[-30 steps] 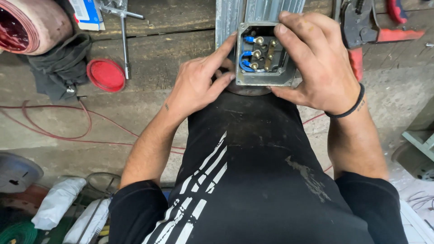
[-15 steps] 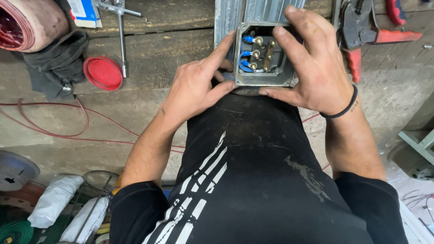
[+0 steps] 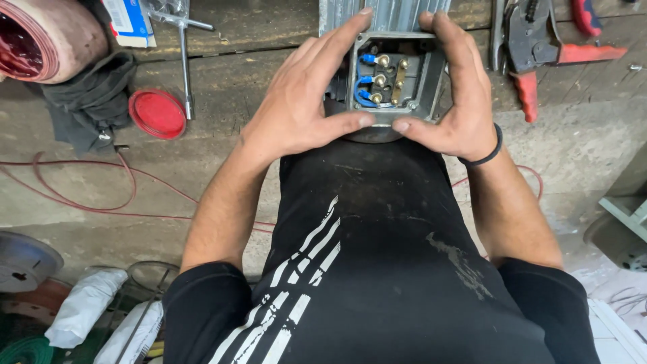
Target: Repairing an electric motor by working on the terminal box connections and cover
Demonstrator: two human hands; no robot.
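Open grey terminal box (image 3: pixel 396 75) with brass studs and blue wires at 12 o'clock on the surface (image 3: pixel 256 74), left hand (image 3: pixel 303 108) and right hand (image 3: pixel 458 101) cupping its sides, fingers spread around the rim, red-handled pliers (image 3: pixel 532 54) at 2 o'clock, red disc (image 3: pixel 157 113) at 10 o'clock.

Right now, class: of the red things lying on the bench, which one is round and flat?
The red disc, left of the left hand, beside the dark cloth. The other red things are long plier handles at the right and thin red wire.
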